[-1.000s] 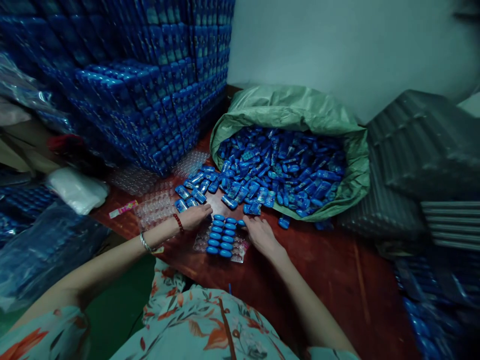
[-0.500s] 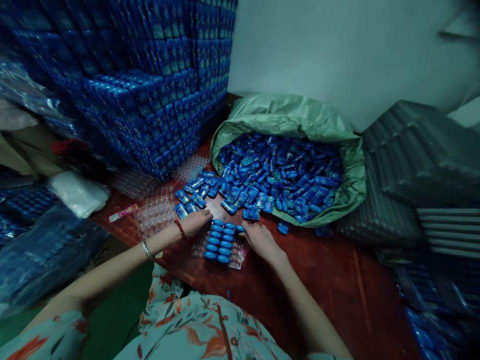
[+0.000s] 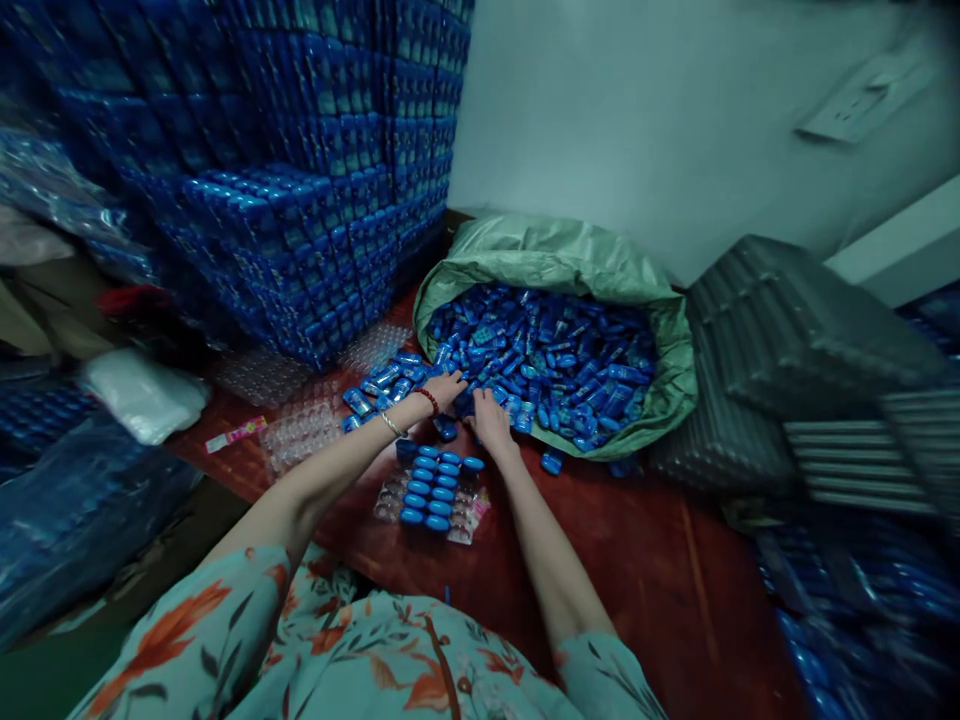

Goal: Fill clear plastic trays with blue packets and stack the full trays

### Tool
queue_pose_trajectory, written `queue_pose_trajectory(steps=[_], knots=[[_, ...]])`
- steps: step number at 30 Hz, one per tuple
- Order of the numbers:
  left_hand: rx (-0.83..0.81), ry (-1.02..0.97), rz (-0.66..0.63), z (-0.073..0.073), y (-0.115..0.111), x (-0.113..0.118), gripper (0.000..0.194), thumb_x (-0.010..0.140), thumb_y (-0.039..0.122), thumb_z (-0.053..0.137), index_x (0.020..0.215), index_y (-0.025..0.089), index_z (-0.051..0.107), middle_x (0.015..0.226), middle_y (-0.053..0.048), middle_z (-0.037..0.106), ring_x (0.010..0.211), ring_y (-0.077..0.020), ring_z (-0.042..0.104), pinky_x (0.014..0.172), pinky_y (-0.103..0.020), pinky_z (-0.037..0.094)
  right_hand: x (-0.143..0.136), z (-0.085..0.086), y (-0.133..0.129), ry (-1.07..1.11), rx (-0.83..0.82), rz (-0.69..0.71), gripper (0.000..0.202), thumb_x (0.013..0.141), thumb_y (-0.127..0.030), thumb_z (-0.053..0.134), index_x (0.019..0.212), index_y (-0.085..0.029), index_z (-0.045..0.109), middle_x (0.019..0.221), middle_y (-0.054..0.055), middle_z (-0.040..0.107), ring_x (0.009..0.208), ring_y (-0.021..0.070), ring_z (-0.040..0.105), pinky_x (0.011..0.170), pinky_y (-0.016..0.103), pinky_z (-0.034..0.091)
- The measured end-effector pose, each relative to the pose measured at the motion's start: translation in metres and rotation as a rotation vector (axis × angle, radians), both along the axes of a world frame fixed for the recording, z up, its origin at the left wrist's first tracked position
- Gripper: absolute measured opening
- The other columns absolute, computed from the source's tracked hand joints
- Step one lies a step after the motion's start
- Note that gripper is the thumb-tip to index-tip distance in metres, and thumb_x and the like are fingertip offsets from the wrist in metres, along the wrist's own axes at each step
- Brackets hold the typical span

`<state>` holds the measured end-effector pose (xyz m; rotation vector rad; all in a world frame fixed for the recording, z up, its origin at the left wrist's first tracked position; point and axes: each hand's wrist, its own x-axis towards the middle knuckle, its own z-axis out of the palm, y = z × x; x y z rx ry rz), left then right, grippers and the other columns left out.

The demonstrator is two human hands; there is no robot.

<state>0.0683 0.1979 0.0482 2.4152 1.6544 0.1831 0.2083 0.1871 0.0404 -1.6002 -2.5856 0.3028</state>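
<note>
Both my hands are in the loose heap of small blue plastic containers [image 3: 386, 375] spilling from the sack's mouth. My left hand [image 3: 444, 390], with red beads and a silver bangle at the wrist, lies over containers, fingers stretched out. Close on its right is my right hand [image 3: 491, 420], its fingers apart and bent down among the containers; the fingertips are partly hidden. Nearer my body, two rows of upright blue containers [image 3: 427, 488] stand on a clear moulded plastic tray [image 3: 461, 530]. One container [image 3: 472, 464] lies beside the right row's far end.
A green woven sack [image 3: 671, 390] full of blue containers lies open at the back. Tall stacks of blue packs [image 3: 322, 220] rise at the left. Clear trays [image 3: 300, 435] and a pink strip [image 3: 236, 433] lie on the red table [image 3: 622, 560]. Grey stacked trays [image 3: 780, 330] stand right.
Both my hands have moved forward from beside the two rows to the heap at the sack's mouth. More containers now lie just beyond the rows. The view has shifted slightly.
</note>
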Motion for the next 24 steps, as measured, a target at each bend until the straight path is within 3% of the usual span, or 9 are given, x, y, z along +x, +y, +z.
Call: queue_pose_trajectory(steps=[3, 6, 8, 10, 13, 17, 21, 24], knots=[[0.022, -0.047, 0.013, -0.004, -0.007, -0.006, 0.026, 0.075, 0.017, 0.064, 0.098, 0.014, 0.056, 0.114, -0.013, 0.049, 0.094, -0.0237, 0.058, 0.074, -0.031, 0.047, 0.020, -0.003, -0.010, 0.075, -0.003, 0.026, 0.023, 0.090, -0.021, 0.041, 0.112, -0.017, 0.044, 0.112, 0.011, 0.052, 0.099, 0.0180, 0.056, 0.079, 0.028, 0.043], [0.087, -0.166, 0.060, -0.001, -0.034, -0.027, 0.014, 0.086, 0.023, 0.051, 0.098, 0.016, 0.054, 0.111, -0.010, 0.051, 0.096, -0.0201, 0.056, 0.079, -0.030, 0.046, 0.057, -0.007, -0.030, 0.280, -0.044, -0.037, 0.030, 0.094, -0.023, 0.025, 0.120, -0.016, 0.036, 0.108, 0.011, 0.055, 0.093, 0.0160, 0.057, 0.078, 0.028, 0.044], [0.179, -0.342, 0.135, 0.002, -0.065, -0.047, 0.014, 0.087, 0.024, 0.048, 0.098, 0.016, 0.053, 0.103, -0.008, 0.055, 0.094, -0.0182, 0.055, 0.082, -0.029, 0.046, 0.085, -0.010, -0.050, 0.548, -0.179, -0.113, 0.032, 0.093, -0.030, 0.026, 0.121, -0.017, 0.033, 0.092, 0.007, 0.060, 0.075, 0.0156, 0.059, 0.069, 0.029, 0.046], [0.240, -0.461, 0.224, 0.004, -0.103, -0.066, 0.016, 0.088, 0.025, 0.045, 0.099, 0.015, 0.052, 0.094, -0.006, 0.058, 0.090, -0.0177, 0.056, 0.082, -0.031, 0.046, 0.106, -0.014, -0.074, 0.754, -0.346, -0.137, 0.030, 0.088, -0.037, 0.040, 0.112, -0.020, 0.040, 0.080, 0.002, 0.060, 0.064, 0.0153, 0.057, 0.061, 0.028, 0.046], [0.214, -0.675, 0.404, -0.001, -0.158, -0.084, 0.018, 0.086, 0.029, 0.048, 0.096, 0.016, 0.055, 0.086, -0.003, 0.060, 0.077, -0.0155, 0.058, 0.072, -0.027, 0.048, 0.113, -0.019, -0.105, 0.834, -0.410, -0.156, 0.026, 0.079, -0.039, 0.055, 0.097, -0.020, 0.050, 0.078, 0.001, 0.060, 0.067, 0.0164, 0.058, 0.064, 0.029, 0.047], [0.162, -0.681, 0.449, -0.023, -0.198, -0.078, 0.017, 0.086, 0.028, 0.048, 0.096, 0.017, 0.056, 0.088, -0.004, 0.062, 0.081, -0.0169, 0.059, 0.075, -0.029, 0.049, 0.089, -0.025, -0.122, 0.711, -0.196, -0.097, 0.020, 0.086, -0.033, 0.047, 0.099, -0.020, 0.056, 0.096, 0.006, 0.062, 0.090, 0.0195, 0.058, 0.083, 0.033, 0.045], [0.142, -0.557, 0.325, -0.042, -0.198, -0.064, 0.025, 0.089, 0.020, 0.038, 0.109, 0.017, 0.052, 0.100, -0.008, 0.059, 0.093, -0.0188, 0.057, 0.084, -0.034, 0.048, 0.071, -0.021, -0.122, 0.378, -0.059, 0.114, 0.029, 0.092, -0.020, 0.034, 0.114, -0.017, 0.053, 0.101, 0.009, 0.061, 0.094, 0.0185, 0.056, 0.085, 0.029, 0.041], [0.107, -0.349, 0.232, -0.040, -0.190, -0.061, 0.032, 0.087, 0.014, 0.037, 0.118, 0.017, 0.047, 0.105, -0.011, 0.056, 0.097, -0.0209, 0.056, 0.085, -0.036, 0.047, 0.065, -0.008, -0.122, 0.020, 0.007, 0.200, 0.033, 0.092, -0.017, 0.033, 0.118, -0.016, 0.052, 0.098, 0.010, 0.062, 0.090, 0.0213, 0.056, 0.081, 0.033, 0.038]])
